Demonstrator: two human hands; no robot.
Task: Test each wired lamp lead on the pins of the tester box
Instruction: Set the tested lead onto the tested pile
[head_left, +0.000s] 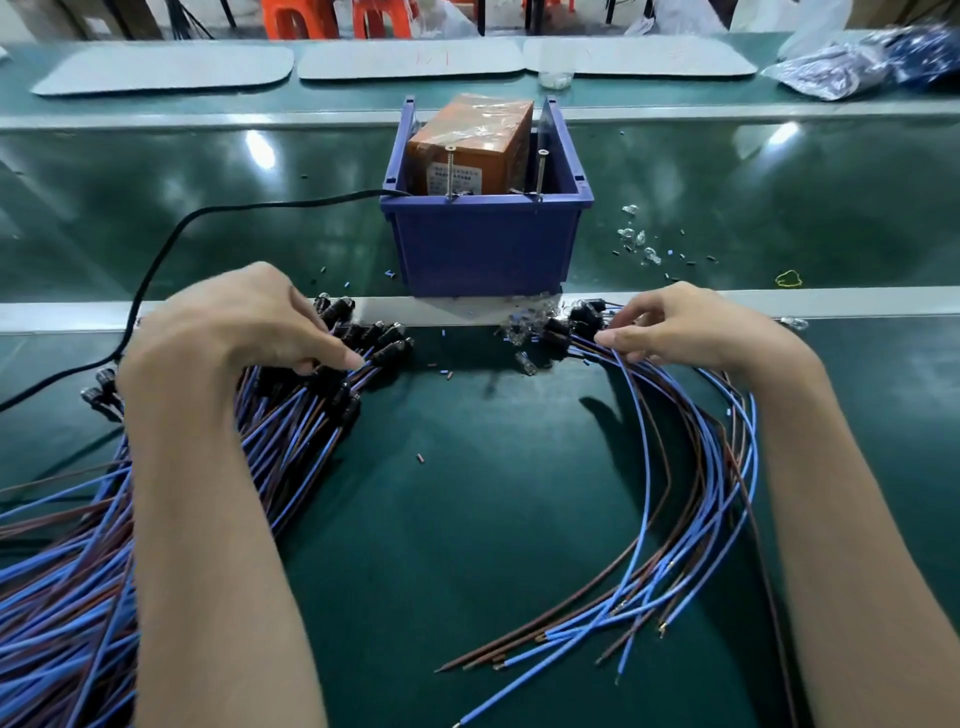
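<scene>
The tester box (470, 148), orange and wrapped in tape, sits in a blue bin (485, 244) with two upright screw pins (450, 171) at its front rim. My left hand (234, 332) pinches a lead in a large pile of blue and brown wired lamp leads (291, 426) with black lamp holders, at the left. My right hand (691, 325) pinches the wires of a smaller bundle of leads (691, 519) at the right, near their black holders (571, 322). Their bare wire ends fan out towards me.
A black power cable (171, 244) runs from the bin leftward across the green belt. Small glass bulbs (636, 241), wire offcuts and a yellow rubber band (788, 279) lie right of the bin. A metal rail (831, 301) crosses in front. Grey trays (410, 60) and plastic bags lie far back.
</scene>
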